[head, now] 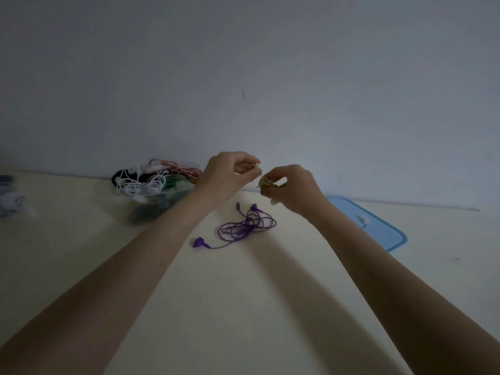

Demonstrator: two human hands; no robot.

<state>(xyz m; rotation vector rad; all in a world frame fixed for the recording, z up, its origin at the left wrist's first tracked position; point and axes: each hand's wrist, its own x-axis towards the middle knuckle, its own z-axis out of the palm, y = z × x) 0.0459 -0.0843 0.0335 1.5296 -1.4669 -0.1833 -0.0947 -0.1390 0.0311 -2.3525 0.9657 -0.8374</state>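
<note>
Both hands are raised above the cream table [243, 307], close to the wall. My left hand [228, 173] pinches the pale earbud end of a yellow-green earphone cable [266, 182]. My right hand [293, 189] holds the bunched coil of that same cable, and a pale piece hangs below its fingers. A short stretch of cable runs between the two hands. A purple pair of earphones [243, 226] lies loosely tangled on the table just below them.
A clear container [151, 204] heaped with white, red-and-white, green and black cables stands at the back left by the wall. A blue lid [378, 228] lies flat at the right. Blurred grey objects [10, 201] sit at the far left edge.
</note>
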